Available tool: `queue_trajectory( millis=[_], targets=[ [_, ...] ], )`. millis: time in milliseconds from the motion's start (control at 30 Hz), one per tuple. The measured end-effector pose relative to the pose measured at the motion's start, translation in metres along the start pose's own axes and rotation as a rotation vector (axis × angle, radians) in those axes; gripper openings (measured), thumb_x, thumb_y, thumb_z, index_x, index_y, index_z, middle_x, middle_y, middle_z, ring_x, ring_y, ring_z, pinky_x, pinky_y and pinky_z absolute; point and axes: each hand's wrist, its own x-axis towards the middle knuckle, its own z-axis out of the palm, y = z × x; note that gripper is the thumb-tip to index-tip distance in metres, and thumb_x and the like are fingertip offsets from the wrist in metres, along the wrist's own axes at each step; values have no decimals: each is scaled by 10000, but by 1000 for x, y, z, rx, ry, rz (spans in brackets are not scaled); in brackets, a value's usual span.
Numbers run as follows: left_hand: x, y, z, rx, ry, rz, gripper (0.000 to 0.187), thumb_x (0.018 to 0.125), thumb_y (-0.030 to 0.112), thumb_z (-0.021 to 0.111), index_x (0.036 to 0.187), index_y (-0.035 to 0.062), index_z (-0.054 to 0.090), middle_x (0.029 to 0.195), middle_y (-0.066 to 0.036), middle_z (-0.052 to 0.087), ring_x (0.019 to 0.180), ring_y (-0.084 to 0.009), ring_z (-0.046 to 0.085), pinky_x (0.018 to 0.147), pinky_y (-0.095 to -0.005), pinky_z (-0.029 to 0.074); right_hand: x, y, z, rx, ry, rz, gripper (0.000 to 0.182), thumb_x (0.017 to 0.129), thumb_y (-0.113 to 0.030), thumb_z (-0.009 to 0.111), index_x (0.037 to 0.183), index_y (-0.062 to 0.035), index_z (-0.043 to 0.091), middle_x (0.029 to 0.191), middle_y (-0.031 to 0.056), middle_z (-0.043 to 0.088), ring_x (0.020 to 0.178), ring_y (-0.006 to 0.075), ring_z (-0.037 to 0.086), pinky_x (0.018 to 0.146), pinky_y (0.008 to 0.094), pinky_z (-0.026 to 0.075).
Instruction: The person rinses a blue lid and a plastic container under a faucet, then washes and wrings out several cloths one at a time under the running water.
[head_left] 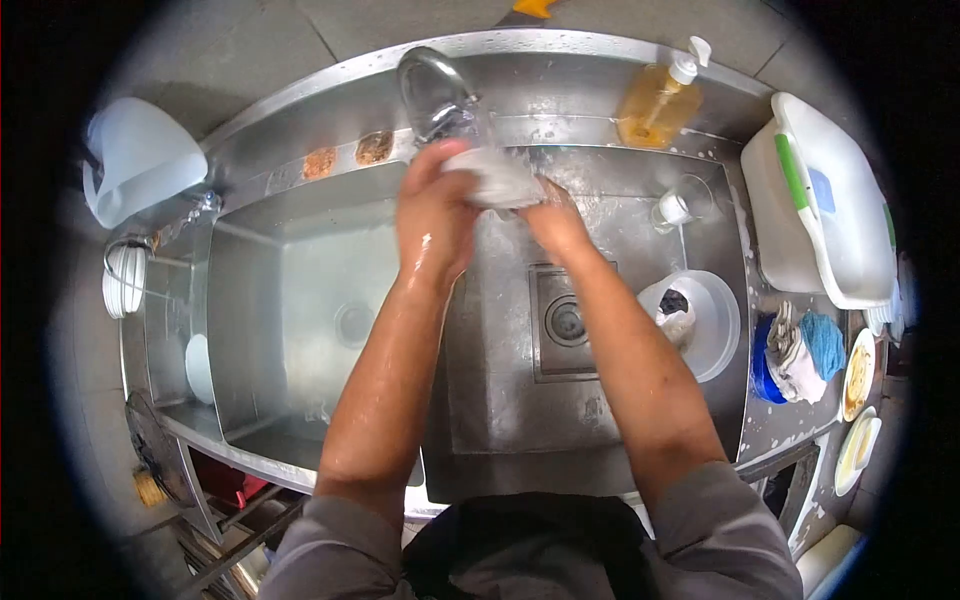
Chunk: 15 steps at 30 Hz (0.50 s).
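Note:
Under the curved metal faucet (432, 72), a whitish dish (497, 180), blurred by motion, is between my two hands. My left hand (436, 205) is wrapped round its left side, with the thumb near the faucet's water. At the dish's right edge, my right hand (556, 220) grips with its fingers, partly hidden behind the dish. Both forearms look wet. Below my hands lie two steel basins: the left one (300, 300) with a drain, the right one (500, 400) with a square drain recess.
A soap pump bottle (655, 105) stands at the back right. A glass (672, 210) and a clear round container (712, 325) are in the right basin. White tubs (790, 220), cloths (795, 355) and food-stained plates (858, 375) lie right. At left are a jug (150, 160) and stacked plates (124, 282).

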Motion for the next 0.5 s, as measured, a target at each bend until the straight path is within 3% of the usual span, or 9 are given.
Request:
queue_trajectory(
  millis=[67, 133, 200, 267, 333, 400, 433, 467, 500],
  targets=[
    [-4, -16, -8, -68, 103, -48, 293, 913, 155, 528, 1192, 72, 549, 1126, -133, 605, 1110, -334, 581, 928, -454, 494, -4, -13, 10, 236, 66, -39, 497, 775, 20, 631, 1263, 13, 542, 1173, 142, 620, 1067, 200, 593, 872, 326, 484],
    [-7, -35, -9, -164, 265, -533, 279, 974, 262, 490, 1185, 91, 553, 1160, -149, 592, 1137, -340, 566, 942, -497, 489, -19, -24, 17, 467, 117, -76, 506, 764, 45, 613, 1264, 20, 542, 1174, 135, 614, 1066, 190, 588, 866, 326, 485],
    [17, -75, -38, -467, 64, -551, 291, 980, 297, 524, 1182, 94, 572, 1127, -146, 622, 1076, -319, 604, 936, -486, 498, -41, -28, 23, 365, 34, -78, 509, 725, 64, 566, 1226, -23, 591, 1087, 123, 644, 1052, 225, 600, 897, 320, 475],
    [39, -84, -36, -314, 186, -283, 251, 964, 250, 551, 1160, 100, 597, 1047, -119, 659, 980, -306, 644, 912, -437, 516, -59, -19, 14, 567, 23, -167, 520, 731, -4, 590, 1246, -75, 592, 1156, 119, 625, 1084, 250, 595, 919, 349, 476],
    [22, -72, -20, -214, 114, -112, 184, 939, 180, 590, 1083, 70, 619, 938, -86, 664, 859, -276, 657, 840, -360, 525, -73, -20, -3, 1359, -111, 302, 454, 829, -92, 580, 1277, -29, 544, 1214, 124, 606, 1128, 268, 576, 938, 360, 488],
    [-1, -69, -7, 768, -171, 608, 122, 919, 131, 605, 990, 32, 602, 892, -78, 638, 829, -209, 636, 774, -319, 508, -66, -24, -3, 1503, -314, 359, 433, 864, -227, 596, 1258, -54, 549, 1193, 136, 620, 1077, 270, 606, 910, 358, 509],
    [-7, -74, 0, 846, -170, 851, 101, 891, 95, 628, 951, 25, 588, 859, -52, 625, 826, -139, 607, 720, -284, 489, -46, -3, 7, 1557, -249, 296, 392, 859, -218, 617, 1223, -78, 572, 1131, 128, 638, 997, 285, 623, 876, 373, 521],
    [-12, -79, 3, 855, -171, 852, 101, 891, 95, 628, 951, 25, 588, 859, -52, 625, 826, -139, 607, 720, -284, 489, -36, -8, 16, 1613, -183, 233, 353, 854, -209, 638, 1187, -102, 595, 1069, 120, 657, 917, 301, 640, 842, 388, 534],
    [-16, -83, 5, 585, 61, 510, 80, 878, 87, 632, 908, 25, 592, 838, -55, 629, 798, -170, 616, 719, -306, 490, -31, -11, 18, 1384, 68, 283, 117, 842, -151, 629, 937, -84, 645, 885, 75, 670, 875, 204, 641, 814, 334, 523]
  ],
)
